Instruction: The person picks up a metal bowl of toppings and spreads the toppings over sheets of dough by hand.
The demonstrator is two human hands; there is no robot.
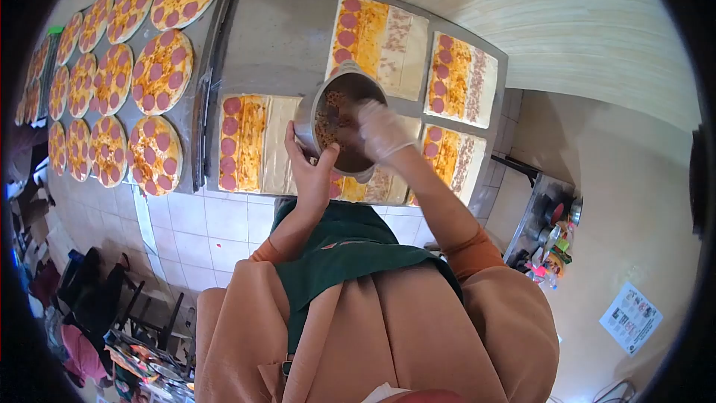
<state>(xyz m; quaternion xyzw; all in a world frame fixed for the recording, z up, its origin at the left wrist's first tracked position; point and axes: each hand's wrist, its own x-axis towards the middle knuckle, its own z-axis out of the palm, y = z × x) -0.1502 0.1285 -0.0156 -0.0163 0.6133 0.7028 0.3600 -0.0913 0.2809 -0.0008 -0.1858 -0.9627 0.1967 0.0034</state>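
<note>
My left hand [313, 172] grips the near-left side of a metal pot [304, 121], thumb over the rim, holding it tilted above the table. Brown crumbly filling, like minced meat [328, 125], lies inside the pot. In a clear plastic glove, my right hand [384, 133] is at the pot's opening on the right, blurred by motion, its fingers not readable. Under and around the pot are rectangular dough sheets with sausage slices, orange sauce and cheese. The left sheet [261, 145] has a bare pale half; the upper sheet [380, 41] carries scattered meat bits there.
The sheets rest on a metal table [276, 22]. Round pizzas [160, 71] stand in rows on another metal surface at left. A wall [582, 37] borders the far side. A small stand with pans [548, 213] is at right; people and a rack are lower left.
</note>
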